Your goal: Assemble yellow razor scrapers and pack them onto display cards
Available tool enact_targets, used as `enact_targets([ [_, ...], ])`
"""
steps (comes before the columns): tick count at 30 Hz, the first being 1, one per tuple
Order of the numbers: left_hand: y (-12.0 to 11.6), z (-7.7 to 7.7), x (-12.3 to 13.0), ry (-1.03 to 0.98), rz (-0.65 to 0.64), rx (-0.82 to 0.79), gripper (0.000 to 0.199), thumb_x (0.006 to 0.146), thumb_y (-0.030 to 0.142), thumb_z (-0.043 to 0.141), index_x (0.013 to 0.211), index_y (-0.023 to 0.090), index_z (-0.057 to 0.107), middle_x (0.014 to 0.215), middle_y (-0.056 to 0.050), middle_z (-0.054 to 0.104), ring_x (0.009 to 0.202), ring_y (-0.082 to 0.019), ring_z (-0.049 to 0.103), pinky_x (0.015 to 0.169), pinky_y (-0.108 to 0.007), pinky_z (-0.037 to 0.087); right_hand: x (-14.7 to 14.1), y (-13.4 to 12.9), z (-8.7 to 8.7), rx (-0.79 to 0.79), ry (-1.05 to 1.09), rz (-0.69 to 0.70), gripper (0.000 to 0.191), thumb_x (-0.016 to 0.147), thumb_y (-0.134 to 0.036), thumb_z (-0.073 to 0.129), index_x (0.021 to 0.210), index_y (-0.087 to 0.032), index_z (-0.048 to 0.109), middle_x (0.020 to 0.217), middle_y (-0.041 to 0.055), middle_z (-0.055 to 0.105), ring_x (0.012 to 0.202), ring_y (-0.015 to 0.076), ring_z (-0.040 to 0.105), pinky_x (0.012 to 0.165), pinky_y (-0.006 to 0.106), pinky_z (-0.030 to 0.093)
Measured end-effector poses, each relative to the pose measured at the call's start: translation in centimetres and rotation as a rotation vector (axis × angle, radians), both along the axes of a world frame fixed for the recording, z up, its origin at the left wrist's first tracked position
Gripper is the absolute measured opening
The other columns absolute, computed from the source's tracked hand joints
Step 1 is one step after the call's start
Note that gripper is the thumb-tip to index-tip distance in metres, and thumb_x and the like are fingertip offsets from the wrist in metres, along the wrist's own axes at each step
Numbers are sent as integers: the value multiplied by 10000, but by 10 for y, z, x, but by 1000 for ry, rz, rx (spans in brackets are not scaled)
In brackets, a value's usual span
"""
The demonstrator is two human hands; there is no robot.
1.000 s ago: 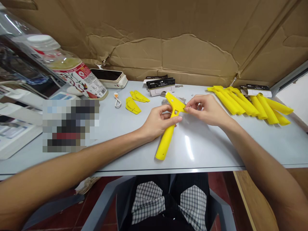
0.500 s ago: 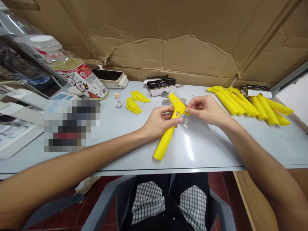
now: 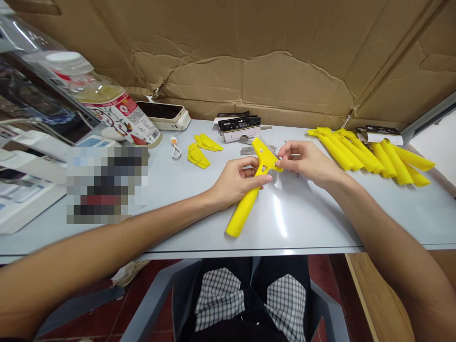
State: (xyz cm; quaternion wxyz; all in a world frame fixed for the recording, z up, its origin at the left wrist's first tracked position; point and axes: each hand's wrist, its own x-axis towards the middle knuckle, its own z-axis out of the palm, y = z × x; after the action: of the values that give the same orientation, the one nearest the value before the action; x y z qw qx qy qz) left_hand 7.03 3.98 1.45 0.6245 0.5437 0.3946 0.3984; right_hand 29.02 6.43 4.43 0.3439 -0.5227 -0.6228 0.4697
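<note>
A yellow scraper [image 3: 243, 212] with a wide triangular head lies slantwise over the table, its handle toward me. My left hand [image 3: 237, 183] is closed round its neck, thumb on top. At the head's right corner, my right hand [image 3: 302, 160] has thumb and forefinger pinched on the edge; any small part between them is too small to make out. One screw shows in the head. Behind the head lie thin metal blades [image 3: 249, 150]. Yellow head plates [image 3: 198, 156] rest to the left of them.
Black-and-white boxes [image 3: 240, 129] stand by the cardboard wall. Several yellow handles [image 3: 359, 154] are piled at the right, beside another box. A phone [image 3: 162, 111], a white looped tag [image 3: 175, 148] and a labelled bottle [image 3: 121, 114] are at the left. The table's front edge [image 3: 213, 254] is near me.
The scraper's head has shifted slightly to the right in my hands. My left hand still holds the neck, and my right fingers stay at the head's corner.
</note>
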Motion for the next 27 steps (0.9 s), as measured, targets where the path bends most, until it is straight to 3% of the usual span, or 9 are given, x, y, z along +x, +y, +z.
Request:
enact_targets([
  [6, 1, -3, -3, 32, -11, 10, 465, 667, 421, 986, 965, 169, 733, 860, -8, 724, 689, -139, 651, 669, -296, 583, 4, 0, 6, 29, -75, -21, 180, 800, -297, 848, 884, -231, 703, 743, 0, 656, 626, 156, 558, 560, 318, 405],
  [10, 5, -6, -6, 7, -23, -12, 455, 728, 398, 969, 1048, 151, 761, 892, -35, 747, 710, -147, 694, 694, -300, 605, 10, 1, 9, -9, -61, -24, 204, 817, -259, 838, 987, -227, 730, 687, 10, 679, 561, 159, 552, 520, 325, 425],
  [15, 4, 2, -9, 25, 105, -54, 743, 790, 318, 943, 1413, 179, 562, 1019, -90, 775, 721, -218, 787, 691, -373, 667, 7, 1, 7, 1, -17, 3, 286, 767, -173, 845, 1010, -240, 710, 758, 14, 755, 596, 169, 615, 583, 352, 517],
  [17, 1, 7, -12, 116, 118, 35, 732, 861, 322, 882, 1481, 220, 507, 1090, -108, 773, 719, -223, 794, 671, -382, 671, 5, 0, 5, -4, -14, 8, 282, 774, -210, 846, 1006, -264, 695, 781, 13, 772, 633, 190, 668, 615, 372, 546],
  [20, -2, 11, -16, 389, 72, 314, 533, 925, 371, 798, 1417, 254, 630, 1246, -121, 755, 676, -174, 751, 652, -356, 639, 2, -1, 3, 7, -29, 20, 261, 794, -309, 842, 999, -290, 681, 796, 18, 781, 697, 232, 740, 628, 392, 558],
  [23, -2, 11, -20, 621, 22, 597, 452, 919, 326, 772, 1366, 272, 726, 1219, -74, 789, 765, -178, 721, 767, -348, 617, 1, -4, 3, 7, -12, 26, 246, 796, -321, 820, 995, -291, 679, 775, 8, 767, 718, 242, 760, 669, 405, 575],
  [27, -1, 9, -22, 688, -4, 712, 448, 939, 248, 704, 1382, 288, 757, 1180, -43, 832, 728, -172, 680, 790, -333, 586, -1, -7, 5, -30, 69, 35, 264, 757, -205, 804, 971, -281, 670, 712, -24, 719, 667, 211, 721, 715, 410, 589],
])
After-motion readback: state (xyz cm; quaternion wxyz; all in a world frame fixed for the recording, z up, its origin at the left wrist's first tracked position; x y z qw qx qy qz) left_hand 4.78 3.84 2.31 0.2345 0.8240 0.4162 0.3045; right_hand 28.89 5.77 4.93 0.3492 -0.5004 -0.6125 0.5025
